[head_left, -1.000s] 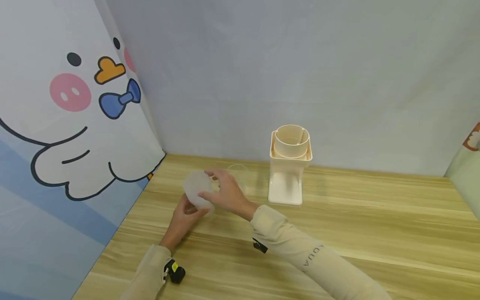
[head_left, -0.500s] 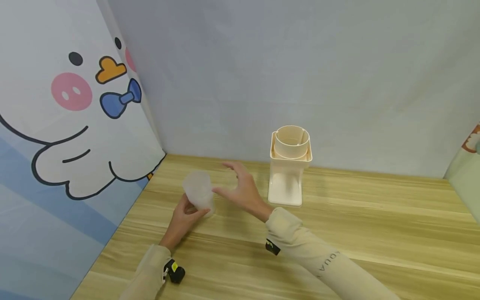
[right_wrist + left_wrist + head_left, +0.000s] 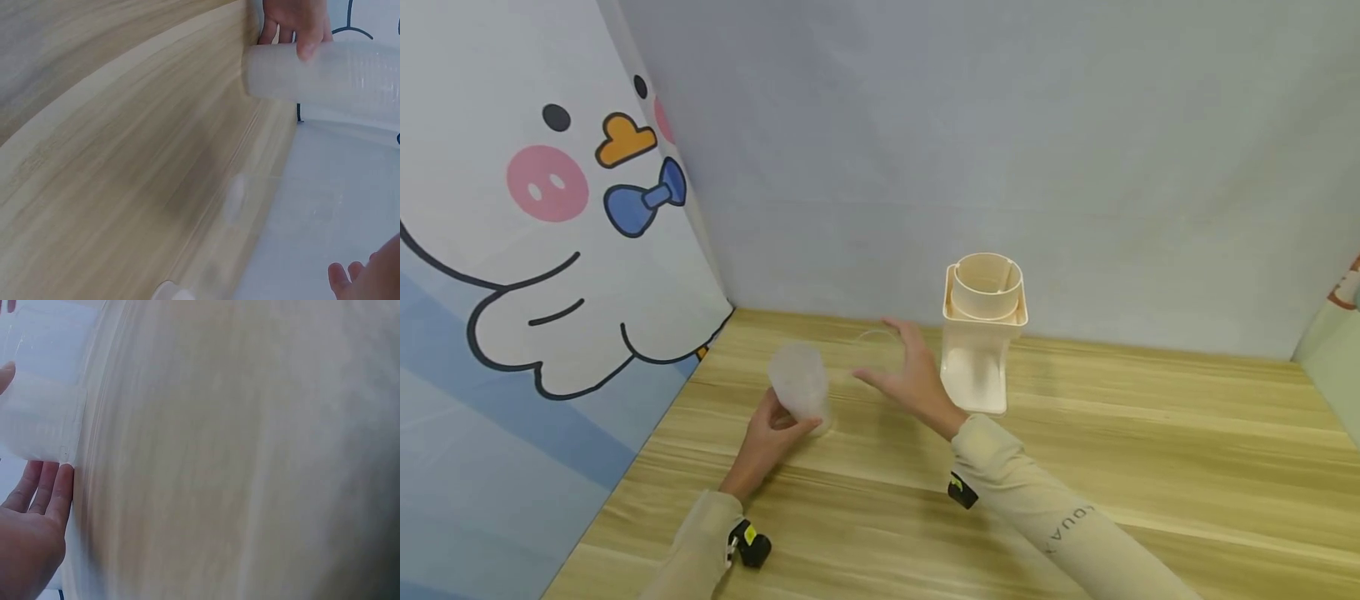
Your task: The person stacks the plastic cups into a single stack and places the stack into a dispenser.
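A stack of frosted, translucent plastic cups (image 3: 797, 379) stands on the left of the table in the head view. My left hand (image 3: 767, 437) grips it low down, thumb in front and fingers behind. Faint ridges line the stack's upper part (image 3: 369, 72) in the right wrist view. To its right is a clear cylinder (image 3: 234, 200), barely visible, its thin rim (image 3: 877, 332) showing as an arc in the head view. Around that cylinder's right side, my right hand (image 3: 917, 387) is spread wide, thumb and fingers well apart.
A cream cup dispenser (image 3: 973, 367) with a round tube on top stands right of my right hand, near the back wall. Behind the wooden table (image 3: 1120, 467) hangs a grey cloth (image 3: 820, 167). A cartoon-printed cloth (image 3: 572, 275) borders the left side.
My right hand has left the cup stack and moved right to beside the clear cylinder, its fingers spreading. My left hand has stayed on the stack.
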Available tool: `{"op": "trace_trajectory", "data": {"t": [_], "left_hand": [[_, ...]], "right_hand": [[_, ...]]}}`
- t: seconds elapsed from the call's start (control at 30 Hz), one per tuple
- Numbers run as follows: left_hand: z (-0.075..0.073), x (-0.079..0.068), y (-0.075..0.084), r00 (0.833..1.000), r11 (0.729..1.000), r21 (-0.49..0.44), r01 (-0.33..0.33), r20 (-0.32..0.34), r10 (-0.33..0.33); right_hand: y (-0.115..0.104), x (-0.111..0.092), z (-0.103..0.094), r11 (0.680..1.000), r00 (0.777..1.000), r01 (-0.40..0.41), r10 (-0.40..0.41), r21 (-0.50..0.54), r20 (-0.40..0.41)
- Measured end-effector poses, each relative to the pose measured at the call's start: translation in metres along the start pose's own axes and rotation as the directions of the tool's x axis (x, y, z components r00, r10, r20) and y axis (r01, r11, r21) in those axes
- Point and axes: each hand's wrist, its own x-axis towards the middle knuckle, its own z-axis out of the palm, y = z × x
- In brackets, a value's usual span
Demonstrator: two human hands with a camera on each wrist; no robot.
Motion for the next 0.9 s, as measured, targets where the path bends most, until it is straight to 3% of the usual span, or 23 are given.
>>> {"op": "trace_trajectory", "data": {"t": [0.2, 0.53, 0.9], "left_hand": [[0.000, 0.001, 0.001, 1.000, 1.000, 0.002, 0.012, 0.008, -0.012], [-0.001, 0.000, 0.009, 0.999, 0.999, 0.023, 0.045, 0.002, -0.045], [0.000, 0.010, -0.017, 0.999, 0.999, 0.030, 0.011, -0.031, -0.010]], "right_hand": [[0.011, -0.001, -0.003, 0.996, 0.996, -0.089, 0.088, 0.025, 0.016], [0.026, 0.000, 0.001, 0.983, 0.984, -0.172, 0.168, 0.063, 0.052], [0.036, 0.001, 0.009, 0.959, 0.961, -0.268, 0.261, 0.089, 0.088]]}}
